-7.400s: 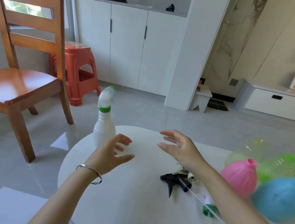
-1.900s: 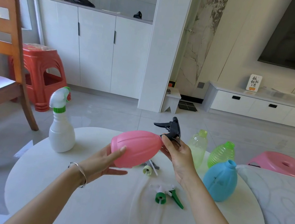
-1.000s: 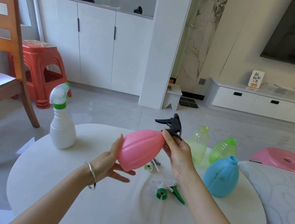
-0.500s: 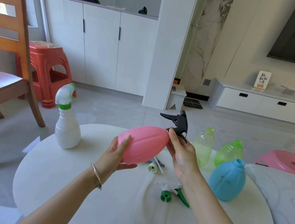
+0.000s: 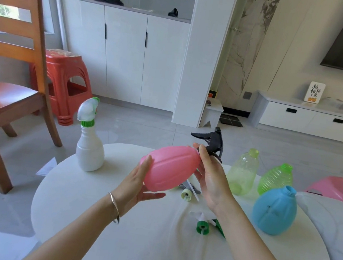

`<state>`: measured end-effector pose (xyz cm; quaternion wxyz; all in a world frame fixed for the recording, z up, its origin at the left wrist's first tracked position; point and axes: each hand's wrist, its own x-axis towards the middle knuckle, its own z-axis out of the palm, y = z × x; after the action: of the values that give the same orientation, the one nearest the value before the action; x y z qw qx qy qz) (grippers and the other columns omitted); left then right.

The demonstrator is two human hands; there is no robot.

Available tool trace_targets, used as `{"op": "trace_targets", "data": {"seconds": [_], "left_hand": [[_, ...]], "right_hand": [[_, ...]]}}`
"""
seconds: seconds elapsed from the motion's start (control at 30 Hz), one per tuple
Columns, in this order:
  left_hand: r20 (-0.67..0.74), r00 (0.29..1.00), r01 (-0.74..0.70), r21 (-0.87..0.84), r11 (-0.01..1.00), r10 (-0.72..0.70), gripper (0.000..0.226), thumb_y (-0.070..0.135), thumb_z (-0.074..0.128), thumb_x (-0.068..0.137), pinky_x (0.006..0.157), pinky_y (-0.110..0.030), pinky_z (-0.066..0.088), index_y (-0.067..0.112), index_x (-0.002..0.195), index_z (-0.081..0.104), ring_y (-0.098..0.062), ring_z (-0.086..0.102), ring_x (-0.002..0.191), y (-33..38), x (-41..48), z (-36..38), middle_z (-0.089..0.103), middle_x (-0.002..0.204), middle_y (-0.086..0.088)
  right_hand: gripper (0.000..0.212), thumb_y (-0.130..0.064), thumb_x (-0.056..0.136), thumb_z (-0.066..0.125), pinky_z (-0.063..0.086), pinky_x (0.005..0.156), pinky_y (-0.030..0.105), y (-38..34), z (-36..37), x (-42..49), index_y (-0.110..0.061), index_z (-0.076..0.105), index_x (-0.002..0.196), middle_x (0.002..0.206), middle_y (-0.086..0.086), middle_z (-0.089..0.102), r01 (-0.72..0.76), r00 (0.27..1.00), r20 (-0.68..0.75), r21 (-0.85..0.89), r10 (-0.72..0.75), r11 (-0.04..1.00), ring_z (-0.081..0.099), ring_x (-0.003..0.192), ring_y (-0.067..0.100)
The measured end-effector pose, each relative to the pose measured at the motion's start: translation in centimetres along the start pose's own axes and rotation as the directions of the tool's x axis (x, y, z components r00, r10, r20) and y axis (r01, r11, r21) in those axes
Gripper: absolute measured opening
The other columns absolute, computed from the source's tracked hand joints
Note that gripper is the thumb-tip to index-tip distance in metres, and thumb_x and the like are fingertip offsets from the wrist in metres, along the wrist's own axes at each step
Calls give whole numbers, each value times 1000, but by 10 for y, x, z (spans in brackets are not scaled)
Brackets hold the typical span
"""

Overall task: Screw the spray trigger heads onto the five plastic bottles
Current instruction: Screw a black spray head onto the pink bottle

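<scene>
A pink bottle (image 5: 171,168) is held on its side above the white table (image 5: 135,240), cradled at its base by my left hand (image 5: 136,181). My right hand (image 5: 210,173) grips the neck end, where a black trigger head (image 5: 212,140) sits on the bottle. At the table's left stands a white bottle (image 5: 89,152) with a green-collared trigger head. A pale yellow-green bottle (image 5: 241,175), a ribbed green bottle (image 5: 276,178) and a blue bottle (image 5: 274,210) stand headless at the right. Two loose trigger heads lie on the table: a pale one (image 5: 187,193) and a green one (image 5: 206,226).
A wooden chair (image 5: 6,79) and a red stool (image 5: 64,82) stand to the left of the table. A pink stool (image 5: 338,190) and a grey patterned cushion (image 5: 336,240) lie at the right. White cabinets (image 5: 124,52) line the far wall.
Since 7.4 s ago my hands have picked up the pink bottle and the black trigger head. Over the last second my left hand shifted its hold around the bottle's base.
</scene>
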<state>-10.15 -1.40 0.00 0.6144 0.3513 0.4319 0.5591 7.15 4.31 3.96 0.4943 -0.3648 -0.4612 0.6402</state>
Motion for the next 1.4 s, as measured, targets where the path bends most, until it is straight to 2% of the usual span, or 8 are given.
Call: {"op": "trace_targets", "data": {"seconds": [0.1, 0.2, 0.37, 0.47, 0.57, 0.7, 0.83, 1.4], "left_hand": [[106, 988, 119, -78, 990, -110, 66, 69, 46, 72, 69, -34, 59, 26, 122, 54, -31, 69, 99, 1, -4, -11, 71, 111, -14], [104, 984, 148, -63, 987, -141, 68, 74, 36, 73, 62, -33, 59, 25, 116, 58, -31, 71, 92, 2, -6, -26, 73, 103, -16], [-142, 988, -7, 352, 936, 61, 55, 69, 29, 83, 56, -39, 59, 29, 108, 56, -22, 73, 72, 26, -10, -62, 70, 98, -10], [-371, 764, -152, 691, 706, 528, 35, 55, 45, 86, 58, -47, 53, 20, 83, 49, -20, 57, 54, 37, -11, -103, 59, 71, -3], [-419, 579, -128, 801, 586, 699, 32, 43, 64, 81, 57, -31, 43, 20, 87, 43, -21, 54, 69, 38, -9, -144, 52, 79, 3], [-452, 674, -68, 749, 659, 584, 72, 36, 74, 75, 90, -34, 44, 12, 131, 36, -23, 50, 111, 24, 2, -178, 44, 129, -5], [-435, 749, -31, 730, 683, 500, 94, 38, 76, 73, 113, -41, 29, 14, 145, 19, -22, 31, 137, 14, 11, -194, 26, 152, -5], [-408, 806, -80, 643, 762, 429, 73, 28, 75, 77, 102, -44, 42, 23, 137, 34, -21, 44, 124, 12, 37, -201, 43, 138, 3]], "right_hand": [[61, -44, 68, 70, 49, 96, 30, 8, 10, -8, -23, 55, 123, 119, 1, 66, -42, 967, 242, -152, 79, 987, 61, 110, 14], [66, -40, 65, 81, 50, 95, 36, 16, 26, -10, -26, 52, 123, 118, 1, 67, 16, 954, 290, -308, 78, 951, 61, 112, 17], [65, -39, 62, 83, 50, 84, 20, 24, 59, 9, -32, 51, 118, 112, -7, 66, 77, 967, 253, -375, 23, 924, 62, 104, 4], [57, -33, 62, 85, 46, 65, 5, 34, 79, 30, -37, 51, 108, 105, -14, 65, 139, 971, 237, -447, -33, 884, 61, 86, -11], [67, -34, 60, 86, 47, 69, 13, 50, 99, 51, -32, 48, 116, 109, -12, 61, 161, 967, 256, -555, -17, 816, 60, 97, 1], [76, -41, 57, 85, 47, 76, 23, 75, 119, 72, -33, 45, 120, 113, -14, 58, 128, 965, 258, -640, 55, 758, 57, 104, 8], [81, -37, 60, 85, 48, 86, 32, 94, 131, 88, -29, 41, 127, 119, -7, 55, 84, 967, 227, -720, 119, 688, 55, 109, 17], [84, -30, 66, 83, 43, 97, 31, 121, 136, 107, -25, 30, 130, 127, -4, 44, 111, 970, 230, -710, 80, 696, 49, 116, 17]]}}
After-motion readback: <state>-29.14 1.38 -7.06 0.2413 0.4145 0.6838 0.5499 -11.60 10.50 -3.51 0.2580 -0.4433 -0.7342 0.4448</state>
